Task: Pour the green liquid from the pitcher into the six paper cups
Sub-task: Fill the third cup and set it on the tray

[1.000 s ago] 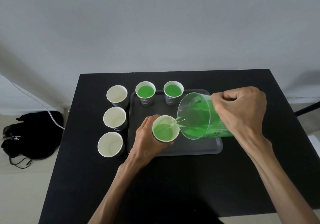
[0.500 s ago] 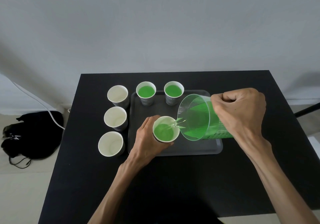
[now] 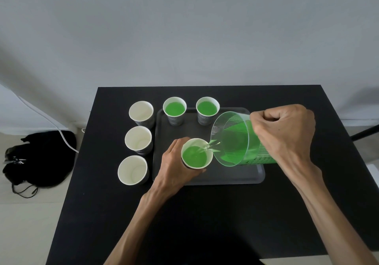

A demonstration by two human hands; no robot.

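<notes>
Pouring from the tilted pitcher (image 3: pixel 235 139), I clenched my right hand (image 3: pixel 284 133) round its handle side while green liquid ran off the spout into the cup (image 3: pixel 196 154) my left hand (image 3: pixel 176 168) gripped over the tray (image 3: pixel 235 174). Two filled cups (image 3: pixel 174 109) (image 3: pixel 207 108) stood at the tray's far edge; three empty cups (image 3: pixel 141 113) (image 3: pixel 138 139) (image 3: pixel 132 169) stood just left of the tray on the table (image 3: pixel 205 213).

text: none legible | pitcher (image 3: pixel 235 141): printed scale marks, unreadable | cups: zigzag pattern only
</notes>
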